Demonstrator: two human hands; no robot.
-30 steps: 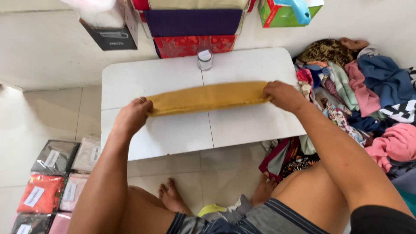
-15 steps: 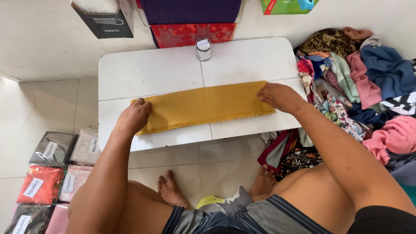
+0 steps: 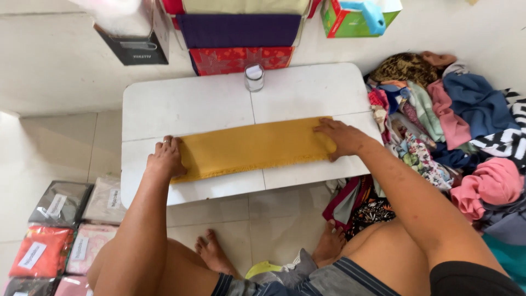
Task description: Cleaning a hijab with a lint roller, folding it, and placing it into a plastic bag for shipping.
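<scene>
A mustard-yellow cloth (image 3: 255,148) lies flat on a low white bench (image 3: 186,104), folded into a long, narrow band that runs from left to right and tilts slightly upward toward the right. Its surface is plain and smooth, with no pattern, and its near long edge looks faintly frayed. The band sits on the near half of the bench, crossing the seam that divides the bench top into panels.

The left hand (image 3: 164,159) rests palm down on the left end of the cloth, fingers together and laid flat, with a ring on one finger. The right hand (image 3: 339,137) presses flat on the right end, fingers spread a little and pointing left. Neither hand grips anything; both lie open on the fabric.

Near the far edge of the bench stands a small clear jar (image 3: 254,77) with a pale lid, well apart from the cloth. Beyond the bench, red and purple folded fabrics (image 3: 241,44) are stacked against the wall, beside a dark box (image 3: 137,44) and a green box (image 3: 356,19).

To the right, on the floor, lies a heap of mixed clothes (image 3: 455,131) in pink, blue, green and floral prints. To the left, on the tiled floor, lie flat clear-wrapped packets (image 3: 60,225) of folded fabric, each with a white label. The person's bare feet (image 3: 213,255) show under the bench.
</scene>
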